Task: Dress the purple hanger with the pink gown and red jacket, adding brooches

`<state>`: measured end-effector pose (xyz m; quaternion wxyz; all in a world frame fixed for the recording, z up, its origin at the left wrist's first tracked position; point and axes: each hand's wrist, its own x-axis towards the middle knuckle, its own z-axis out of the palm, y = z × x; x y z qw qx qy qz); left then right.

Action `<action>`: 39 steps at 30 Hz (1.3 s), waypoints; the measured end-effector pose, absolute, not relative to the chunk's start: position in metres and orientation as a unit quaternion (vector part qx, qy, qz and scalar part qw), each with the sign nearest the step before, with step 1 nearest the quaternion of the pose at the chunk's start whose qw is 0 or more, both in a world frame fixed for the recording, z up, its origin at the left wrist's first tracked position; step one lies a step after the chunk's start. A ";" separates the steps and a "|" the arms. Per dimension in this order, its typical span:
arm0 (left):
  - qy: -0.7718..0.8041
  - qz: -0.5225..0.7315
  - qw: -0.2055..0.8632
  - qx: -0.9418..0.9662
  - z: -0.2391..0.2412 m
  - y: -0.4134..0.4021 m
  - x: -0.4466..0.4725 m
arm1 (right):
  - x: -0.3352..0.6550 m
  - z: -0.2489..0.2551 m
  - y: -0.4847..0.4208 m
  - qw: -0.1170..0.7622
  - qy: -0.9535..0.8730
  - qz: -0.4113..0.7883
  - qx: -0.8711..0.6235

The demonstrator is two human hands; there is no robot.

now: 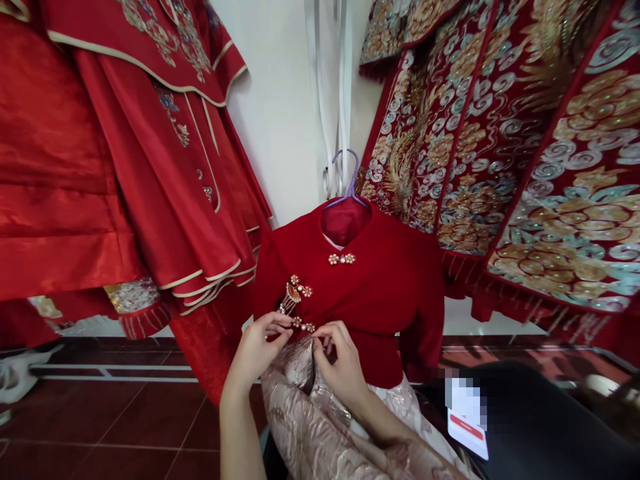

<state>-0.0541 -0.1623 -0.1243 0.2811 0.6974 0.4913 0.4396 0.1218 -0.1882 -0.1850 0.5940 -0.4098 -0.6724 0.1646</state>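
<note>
A red velvet jacket (370,293) hangs on a purple hanger (350,180) in front of me, over a pale gold brocade skirt (310,427). Pearl-and-gold clasps run down its front: one at the collar (342,259), one with a tassel (295,293), and a lowest one (303,325). My left hand (257,350) pinches the jacket's edge at the lowest clasp. My right hand (337,363) pinches the cloth just right of that clasp. Both hands have fingers closed on the fabric around it.
Red satin robes (125,167) hang at the left. Dark red robes with gold and teal embroidery (525,147) hang at the right. A white wall lies behind. A black bag with a white-and-red label (467,430) sits at the lower right on the dark red tiled floor (115,420).
</note>
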 end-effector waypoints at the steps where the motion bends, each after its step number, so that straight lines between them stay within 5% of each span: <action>1: 0.486 0.432 0.290 0.703 -0.125 -0.162 -0.051 | 0.121 -0.188 -0.186 0.589 -0.671 0.170 -0.417; 39: 0.459 0.433 0.299 0.715 -0.138 -0.154 -0.036 | 0.124 -0.193 -0.180 0.591 -0.654 0.235 -0.410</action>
